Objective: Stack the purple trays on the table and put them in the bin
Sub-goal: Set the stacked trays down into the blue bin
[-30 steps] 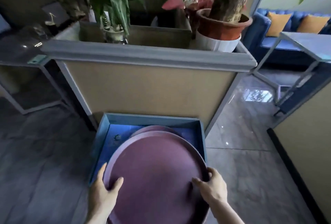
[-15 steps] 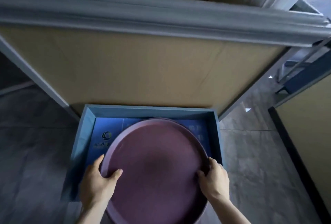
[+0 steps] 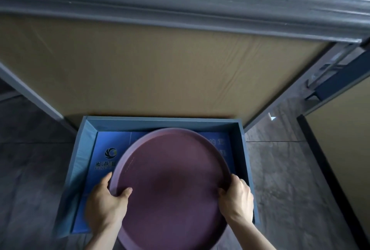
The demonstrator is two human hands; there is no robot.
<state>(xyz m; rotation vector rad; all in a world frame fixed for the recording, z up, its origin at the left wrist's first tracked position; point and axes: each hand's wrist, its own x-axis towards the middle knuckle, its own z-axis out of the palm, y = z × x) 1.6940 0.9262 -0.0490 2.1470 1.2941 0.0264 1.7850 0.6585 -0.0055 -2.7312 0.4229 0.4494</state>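
A round purple tray with a low raised rim is held over a shallow blue rectangular bin that sits on the dark grey tiled floor. Both hands grip it at opposite sides. The left hand clasps the left edge, thumb hooked over the rim onto the tray's inner face, fingers out of sight underneath. The right hand closes on the right edge the same way, fingers curled around the rim. The tray's far part lies within the bin's outline, while its near edge reaches past the bin's front wall toward the person — whether it touches the bin's bottom cannot be told. A second rim line shows along the tray's left side, so more than one tray may be nested here; that is not clear. The bin's bright blue bottom bears a round logo and printed characters. Just behind the bin stands a tan panel framed in grey.
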